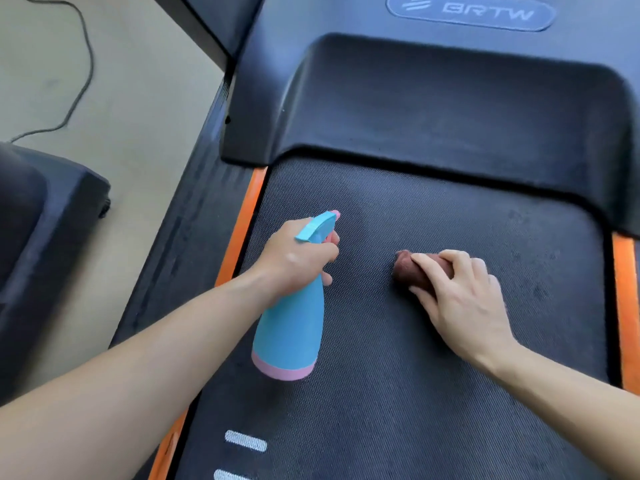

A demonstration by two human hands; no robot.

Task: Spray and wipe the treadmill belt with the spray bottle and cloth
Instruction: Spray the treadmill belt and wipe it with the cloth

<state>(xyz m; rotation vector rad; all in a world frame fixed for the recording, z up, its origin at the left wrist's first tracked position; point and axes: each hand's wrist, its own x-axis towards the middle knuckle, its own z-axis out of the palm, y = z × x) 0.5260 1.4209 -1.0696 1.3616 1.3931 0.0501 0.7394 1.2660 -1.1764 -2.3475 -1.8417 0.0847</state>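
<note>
Left hand: our left hand (294, 258) grips the blue spray bottle (289, 327) at its neck, nozzle toward 1 o'clock.
Right hand: our right hand (460, 299) curls round the brown cloth (412, 268), pressing it on the treadmill belt (398, 393).

I see my left hand (294, 261) gripping the blue spray bottle (289, 327) by its neck near the belt's (398, 393) left edge. My right hand (460, 299) presses the brown cloth (408, 270) onto the belt, nearer its right edge, below the motor cover (450, 105).
</note>
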